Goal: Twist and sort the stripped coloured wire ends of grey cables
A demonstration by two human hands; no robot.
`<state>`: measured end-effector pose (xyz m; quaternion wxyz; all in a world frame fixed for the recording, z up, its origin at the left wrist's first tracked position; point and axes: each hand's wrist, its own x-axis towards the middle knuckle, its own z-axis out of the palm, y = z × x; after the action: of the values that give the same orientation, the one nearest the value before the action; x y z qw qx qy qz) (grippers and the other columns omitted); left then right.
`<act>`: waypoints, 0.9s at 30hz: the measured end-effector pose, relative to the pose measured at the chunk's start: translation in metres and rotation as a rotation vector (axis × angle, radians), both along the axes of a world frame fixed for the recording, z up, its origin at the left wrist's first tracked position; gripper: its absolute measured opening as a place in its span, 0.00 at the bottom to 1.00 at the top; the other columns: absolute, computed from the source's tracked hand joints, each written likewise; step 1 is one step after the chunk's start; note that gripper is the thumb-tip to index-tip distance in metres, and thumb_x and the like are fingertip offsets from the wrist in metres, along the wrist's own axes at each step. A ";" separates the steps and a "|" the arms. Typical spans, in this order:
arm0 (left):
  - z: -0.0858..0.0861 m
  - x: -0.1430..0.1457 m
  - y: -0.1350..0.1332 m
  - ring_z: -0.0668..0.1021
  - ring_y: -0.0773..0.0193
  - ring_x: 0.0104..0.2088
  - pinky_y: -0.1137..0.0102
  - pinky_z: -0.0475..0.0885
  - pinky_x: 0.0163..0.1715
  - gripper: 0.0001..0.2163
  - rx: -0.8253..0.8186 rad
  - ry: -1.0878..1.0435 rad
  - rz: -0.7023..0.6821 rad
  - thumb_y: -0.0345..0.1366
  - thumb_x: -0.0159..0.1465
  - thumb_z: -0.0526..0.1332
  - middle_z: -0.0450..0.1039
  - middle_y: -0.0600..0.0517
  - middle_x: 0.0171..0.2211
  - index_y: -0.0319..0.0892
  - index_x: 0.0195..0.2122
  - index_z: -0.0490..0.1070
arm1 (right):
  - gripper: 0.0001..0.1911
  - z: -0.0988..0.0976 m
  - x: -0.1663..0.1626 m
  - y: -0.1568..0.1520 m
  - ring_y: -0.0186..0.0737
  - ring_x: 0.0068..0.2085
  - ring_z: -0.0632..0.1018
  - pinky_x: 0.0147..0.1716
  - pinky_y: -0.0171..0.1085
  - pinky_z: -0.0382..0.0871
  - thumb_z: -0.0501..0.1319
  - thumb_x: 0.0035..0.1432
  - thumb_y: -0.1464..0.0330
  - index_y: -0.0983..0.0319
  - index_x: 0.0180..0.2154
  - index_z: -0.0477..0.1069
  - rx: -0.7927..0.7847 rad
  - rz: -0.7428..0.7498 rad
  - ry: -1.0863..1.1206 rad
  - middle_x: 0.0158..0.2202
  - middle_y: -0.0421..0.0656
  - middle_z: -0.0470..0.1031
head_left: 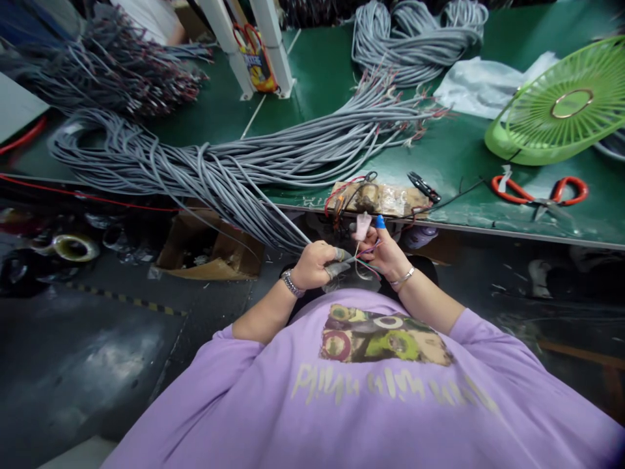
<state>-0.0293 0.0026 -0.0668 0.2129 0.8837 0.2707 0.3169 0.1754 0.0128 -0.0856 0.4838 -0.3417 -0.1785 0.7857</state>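
Workshop for sure, cable-assembly floor by looks of it. Long green workbench (319, 85) loaded with grey cable bundle (293, 150), another cable coil (415, 36) behind, big wire heap (156, 81) with reddish ends. Red-handled cutters (545, 203) lying out, cardboard box (209, 268) below, black-and-yellow tape (127, 299) on dark floor (92, 371).

soft, even light falls on your green bench (317, 91), while the space beneath it is dim. a hazy glare whitens the floor (110, 371) at left. your left hand (318, 264) and right hand (387, 255) look fairly sharp; the yellowish roll (90, 250) blurs, and wide-angle distortion stretches the fan (572, 103) at right.
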 end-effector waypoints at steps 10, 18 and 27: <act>-0.001 -0.020 -0.027 0.78 0.69 0.26 0.71 0.70 0.32 0.07 0.129 -0.249 0.022 0.40 0.65 0.66 0.80 0.53 0.25 0.43 0.40 0.79 | 0.24 -0.015 0.019 -0.010 0.24 0.18 0.48 0.13 0.27 0.35 0.64 0.58 0.47 0.61 0.33 0.68 0.077 0.190 -0.007 0.25 0.38 0.70; -0.017 -0.013 -0.018 0.78 0.67 0.26 0.69 0.70 0.34 0.12 0.154 -0.041 0.060 0.43 0.68 0.60 0.79 0.51 0.25 0.42 0.36 0.78 | 0.36 -0.016 0.028 -0.029 0.25 0.18 0.48 0.16 0.29 0.39 0.60 0.51 0.35 0.64 0.30 0.71 0.255 0.584 -0.137 0.15 0.31 0.52; -0.005 -0.008 0.000 0.76 0.67 0.23 0.70 0.68 0.31 0.14 0.078 0.056 -0.123 0.45 0.69 0.59 0.75 0.53 0.20 0.43 0.34 0.78 | 0.26 0.000 0.011 -0.026 0.23 0.16 0.55 0.16 0.28 0.44 0.76 0.41 0.54 0.63 0.21 0.65 0.228 0.496 -0.351 0.14 0.32 0.59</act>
<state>-0.0371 0.0026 -0.0719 0.1894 0.9149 0.2093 0.2886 0.1865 -0.0131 -0.0857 0.2744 -0.3618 -0.4239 0.7836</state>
